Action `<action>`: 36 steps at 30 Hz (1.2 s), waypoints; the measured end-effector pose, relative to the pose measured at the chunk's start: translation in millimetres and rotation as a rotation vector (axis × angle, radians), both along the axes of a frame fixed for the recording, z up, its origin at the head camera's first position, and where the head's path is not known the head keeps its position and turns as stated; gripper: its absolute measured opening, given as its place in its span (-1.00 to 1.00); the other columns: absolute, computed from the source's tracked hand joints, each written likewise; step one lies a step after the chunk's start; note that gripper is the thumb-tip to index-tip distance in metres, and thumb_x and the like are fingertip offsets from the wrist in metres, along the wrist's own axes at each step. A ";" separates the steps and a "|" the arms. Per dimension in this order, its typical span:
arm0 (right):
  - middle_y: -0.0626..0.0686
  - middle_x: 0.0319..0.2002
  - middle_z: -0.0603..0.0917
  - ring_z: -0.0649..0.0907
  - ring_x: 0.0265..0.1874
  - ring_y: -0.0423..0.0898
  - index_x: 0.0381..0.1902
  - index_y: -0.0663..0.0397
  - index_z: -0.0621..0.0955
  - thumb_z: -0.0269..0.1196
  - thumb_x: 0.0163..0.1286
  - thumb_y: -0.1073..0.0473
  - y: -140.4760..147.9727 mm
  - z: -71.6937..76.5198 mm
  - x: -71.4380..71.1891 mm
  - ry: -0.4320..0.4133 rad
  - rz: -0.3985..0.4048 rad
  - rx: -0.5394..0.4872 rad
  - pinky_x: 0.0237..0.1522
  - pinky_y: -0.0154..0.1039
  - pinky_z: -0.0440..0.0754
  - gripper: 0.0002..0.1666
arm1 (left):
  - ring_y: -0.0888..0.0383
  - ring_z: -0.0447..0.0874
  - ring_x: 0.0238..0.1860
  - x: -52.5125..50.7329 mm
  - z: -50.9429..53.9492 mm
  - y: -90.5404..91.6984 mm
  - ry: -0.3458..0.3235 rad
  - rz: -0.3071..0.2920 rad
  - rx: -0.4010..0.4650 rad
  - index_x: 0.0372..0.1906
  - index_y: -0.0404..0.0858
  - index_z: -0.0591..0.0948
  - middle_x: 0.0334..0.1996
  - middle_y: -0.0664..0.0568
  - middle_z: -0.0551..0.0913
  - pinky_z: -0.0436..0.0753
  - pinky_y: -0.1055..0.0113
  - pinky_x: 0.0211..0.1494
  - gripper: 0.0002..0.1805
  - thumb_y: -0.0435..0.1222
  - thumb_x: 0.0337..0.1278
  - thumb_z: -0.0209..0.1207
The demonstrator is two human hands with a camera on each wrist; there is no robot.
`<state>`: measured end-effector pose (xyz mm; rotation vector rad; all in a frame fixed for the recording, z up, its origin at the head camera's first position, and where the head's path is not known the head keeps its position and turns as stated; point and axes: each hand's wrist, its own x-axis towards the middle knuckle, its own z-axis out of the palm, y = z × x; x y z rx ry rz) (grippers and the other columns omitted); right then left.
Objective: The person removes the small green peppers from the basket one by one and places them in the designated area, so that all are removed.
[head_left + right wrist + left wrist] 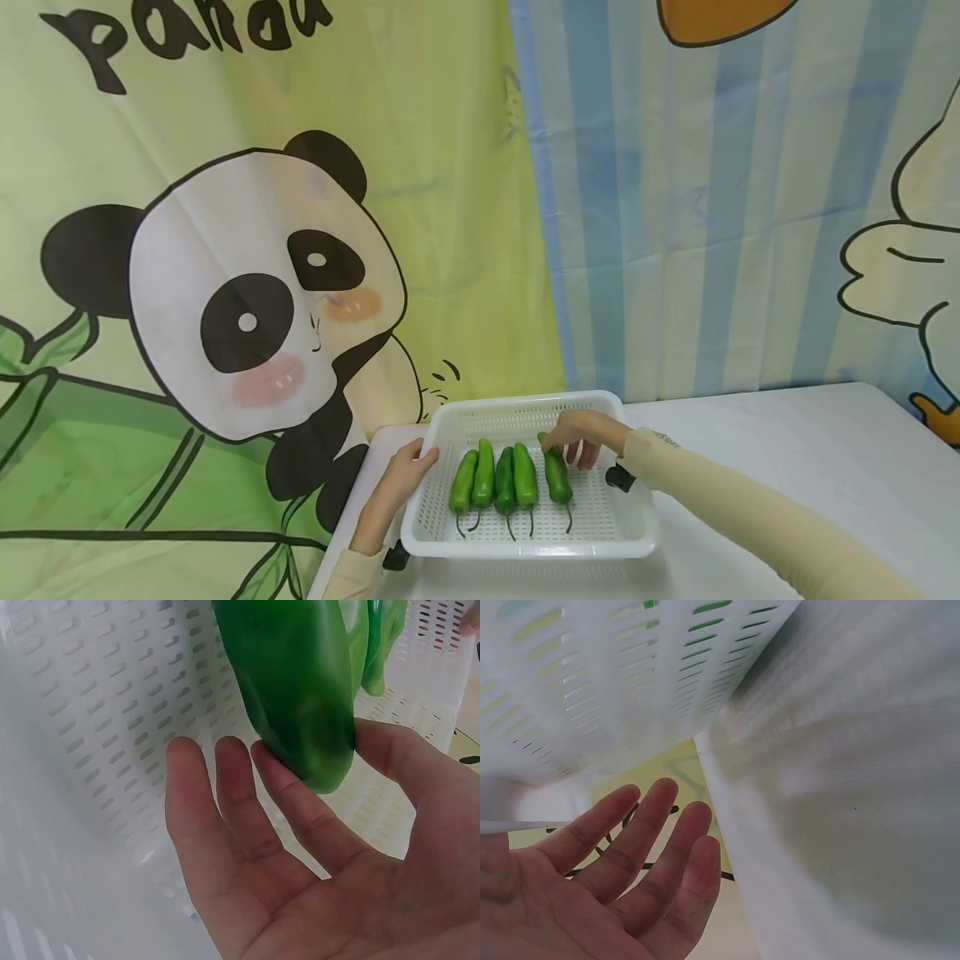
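Observation:
Five green peppers lie side by side in a white perforated basket (pixel 525 550), stems toward the near edge. The rightmost pepper (pixel 557 477) is set a little apart from the other peppers (pixel 505 482). My right hand (pixel 588 433) pinches its far end between thumb and index finger; in the right wrist view that pepper (pixel 300 682) hangs between these fingertips, the other fingers of the hand (pixel 300 847) extended. My left hand (pixel 401 479) rests at the basket's left rim, thumb over it. Seen from the left wrist, the hand (pixel 622 877) has its fingers extended beside the basket wall (pixel 630 690).
The basket stands on a white-covered table (pixel 765 450) near its left edge. Behind the table hangs a curtain (pixel 465 208) with a panda print and blue stripes.

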<state>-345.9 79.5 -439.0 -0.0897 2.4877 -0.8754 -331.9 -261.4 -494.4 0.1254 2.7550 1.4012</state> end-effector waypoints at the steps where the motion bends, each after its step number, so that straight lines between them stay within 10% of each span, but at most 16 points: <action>1: 0.29 -0.21 0.76 0.80 -0.26 0.21 -0.30 0.21 0.70 0.29 0.31 -0.08 0.4 1.1 0.0 -0.004 0.002 -0.005 -0.19 -0.02 0.81 -0.59 | 0.05 0.79 -0.46 -0.3 -0.1 -0.1 0.000 0.001 -0.001 0.29 -0.31 0.50 -0.17 -0.22 0.76 0.77 0.21 -0.50 -0.47 -0.01 0.47 0.06; 24: 0.24 -0.09 0.75 0.78 -0.16 0.22 0.10 0.10 0.65 0.23 0.42 -0.17 18.7 42.8 6.7 -0.013 0.087 -0.165 -0.23 -0.01 0.80 -0.48 | 0.08 0.78 -0.44 -1.2 -1.7 -0.6 0.001 0.013 0.010 0.25 -0.28 0.53 -0.16 -0.19 0.75 0.76 0.23 -0.48 -0.49 0.00 0.47 0.07; 36: 0.19 -0.17 0.76 0.77 -0.14 0.23 -0.03 0.08 0.69 0.22 0.43 -0.16 31.0 52.8 17.3 -0.031 0.084 -0.229 -0.21 -0.01 0.81 -0.55 | 0.06 0.78 -0.44 0.8 1.8 2.1 0.030 0.012 0.004 0.21 -0.33 0.55 -0.18 -0.22 0.75 0.76 0.23 -0.47 -0.53 -0.06 0.47 0.07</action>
